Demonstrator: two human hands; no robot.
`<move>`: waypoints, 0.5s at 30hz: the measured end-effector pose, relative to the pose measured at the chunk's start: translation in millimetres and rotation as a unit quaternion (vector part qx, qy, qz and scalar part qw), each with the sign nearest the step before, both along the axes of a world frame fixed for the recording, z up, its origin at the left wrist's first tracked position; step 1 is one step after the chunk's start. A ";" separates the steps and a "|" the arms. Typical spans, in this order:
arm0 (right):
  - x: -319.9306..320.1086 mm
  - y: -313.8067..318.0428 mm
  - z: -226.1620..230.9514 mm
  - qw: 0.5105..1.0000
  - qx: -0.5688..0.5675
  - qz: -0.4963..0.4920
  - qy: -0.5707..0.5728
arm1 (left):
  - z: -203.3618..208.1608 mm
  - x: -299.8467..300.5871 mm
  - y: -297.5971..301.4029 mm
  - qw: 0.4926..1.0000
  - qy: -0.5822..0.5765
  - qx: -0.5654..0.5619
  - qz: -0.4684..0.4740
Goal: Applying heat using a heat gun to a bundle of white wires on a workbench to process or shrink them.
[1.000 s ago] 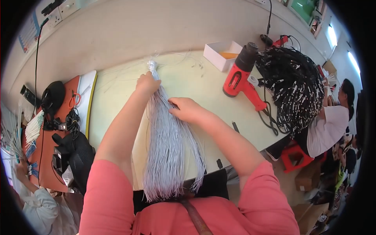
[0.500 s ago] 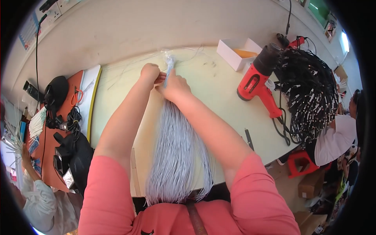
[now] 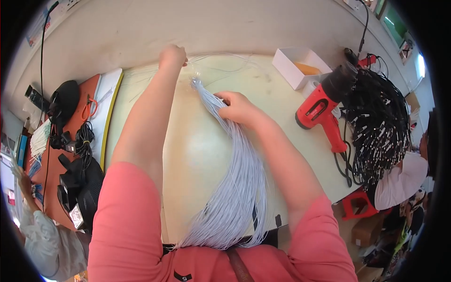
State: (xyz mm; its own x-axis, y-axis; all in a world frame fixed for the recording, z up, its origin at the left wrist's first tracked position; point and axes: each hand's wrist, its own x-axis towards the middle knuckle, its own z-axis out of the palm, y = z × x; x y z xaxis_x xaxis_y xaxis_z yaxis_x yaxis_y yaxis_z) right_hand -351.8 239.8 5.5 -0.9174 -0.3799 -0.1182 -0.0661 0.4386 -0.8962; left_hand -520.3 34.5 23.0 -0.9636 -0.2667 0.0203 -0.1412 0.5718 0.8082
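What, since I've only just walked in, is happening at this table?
The person's right hand holds a bundle of pale strands near its gathered end, with the loose ends fanned out toward the body. The left hand is beyond the gathered end; whether it holds anything is unclear. A red heat gun sits on the table to the right, untouched.

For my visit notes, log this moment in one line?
right hand: on pale strand bundle; left hand: near its tip, hold unclear; heat gun: untouched
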 end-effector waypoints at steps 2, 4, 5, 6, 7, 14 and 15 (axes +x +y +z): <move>5.5 4.2 -10.2 0.996 -0.090 0.000 0.021 | 5.7 -12.1 -12.5 0.988 -0.083 -0.119 -0.057; 14.6 14.3 -11.9 0.983 -0.178 -0.006 0.038 | -2.3 -11.8 -11.1 0.984 -0.110 -0.125 -0.057; 22.6 21.1 -1.8 0.962 -0.273 -0.011 0.019 | -5.8 -6.8 -11.5 0.981 -0.136 -0.129 -0.057; 27.9 26.5 7.1 0.931 -0.365 -0.016 0.000 | -9.1 0.4 -17.1 0.980 -0.138 -0.129 -0.055; 31.6 34.1 12.7 0.931 -0.366 -0.016 -0.002 | -12.0 11.1 -21.5 0.990 -0.084 -0.081 -0.076; 48.9 48.5 36.9 0.864 -0.492 -0.059 0.092 | -3.7 90.9 -14.4 0.908 -0.017 -0.258 -0.329; 53.5 50.2 39.5 0.868 -0.484 -0.065 0.092 | -9.1 88.1 -13.2 0.908 -0.015 -0.259 -0.328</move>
State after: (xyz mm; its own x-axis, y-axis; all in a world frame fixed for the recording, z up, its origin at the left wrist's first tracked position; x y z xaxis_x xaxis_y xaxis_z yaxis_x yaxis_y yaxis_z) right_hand -298.3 290.0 45.1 -0.9292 -0.1121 0.3523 -0.2540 -0.4988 -0.8287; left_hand -432.2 21.3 14.0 -0.9135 0.4036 -0.0505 0.3498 0.8428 0.4090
